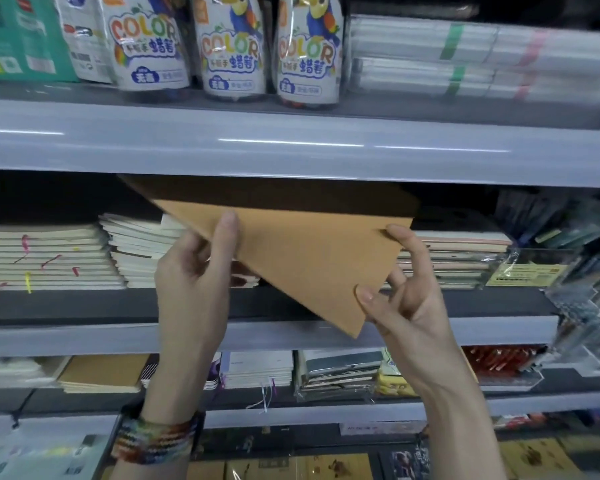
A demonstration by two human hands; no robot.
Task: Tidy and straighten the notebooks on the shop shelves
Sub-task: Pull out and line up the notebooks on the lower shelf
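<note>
A brown kraft-cover notebook (298, 247) is held tilted in front of the middle shelf, its far end reaching into the dark gap under the upper shelf. My left hand (194, 271) grips its left edge, thumb on top. My right hand (402, 292) pinches its lower right corner between thumb and fingers. Behind it, stacks of cream-edged notebooks (49, 258) lie flat on the middle shelf (84, 306); the stack next to my left hand (136, 247) is fanned out unevenly. More stacked notebooks (454, 261) lie to the right.
Crayon tubs (229, 50) and wrapped white paper packs (465, 60) stand on the upper shelf (291, 147). Bagged pens (582, 265) hang at the right. The lower shelf holds a brown notebook stack (101, 372), white notebooks (257, 368) and wrapped ones (340, 372).
</note>
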